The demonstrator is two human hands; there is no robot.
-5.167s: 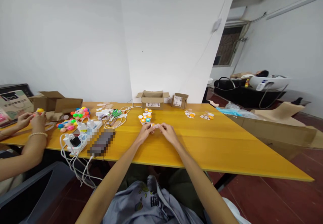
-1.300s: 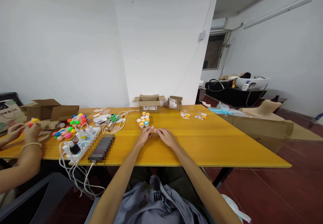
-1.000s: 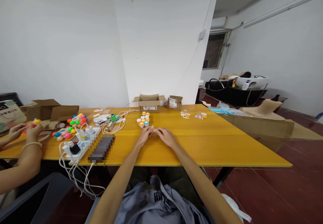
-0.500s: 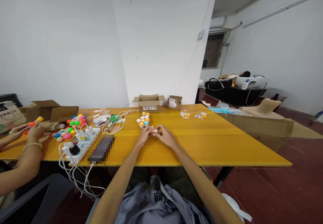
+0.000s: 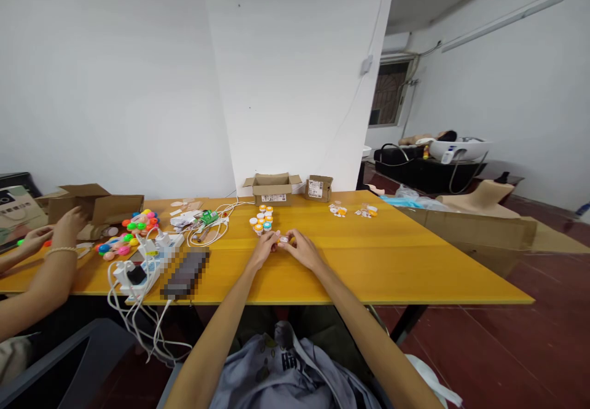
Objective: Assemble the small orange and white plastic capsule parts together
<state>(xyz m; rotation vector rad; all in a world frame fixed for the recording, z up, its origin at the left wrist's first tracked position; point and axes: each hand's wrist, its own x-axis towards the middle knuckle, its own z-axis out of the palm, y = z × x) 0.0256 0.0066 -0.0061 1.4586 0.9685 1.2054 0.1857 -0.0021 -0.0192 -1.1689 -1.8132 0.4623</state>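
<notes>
Over the middle of the table, my left hand (image 5: 266,249) and my right hand (image 5: 302,249) meet, fingers closed round a small round container (image 5: 284,239). Its top is whitish with dark markings; the fingers hide most of its sides. Just beyond my left hand stands a group of several small containers (image 5: 262,218) with white tops, most with orange sides and one blue-green. Farther right lie a pile of small white and orange pieces (image 5: 339,210) and another such pile (image 5: 367,211).
An open cardboard box (image 5: 273,189) and a smaller carton (image 5: 319,188) stand against the wall. To the left are a power strip (image 5: 154,255) with tangled cables, a pixelated dark phone-like object (image 5: 187,272), colourful balls (image 5: 141,220) and a co-worker's hands (image 5: 67,228).
The small container between my fingers has turned, showing more of its whitish face and less orange. The co-worker's nearer hand has moved up toward the open box on the left.
</notes>
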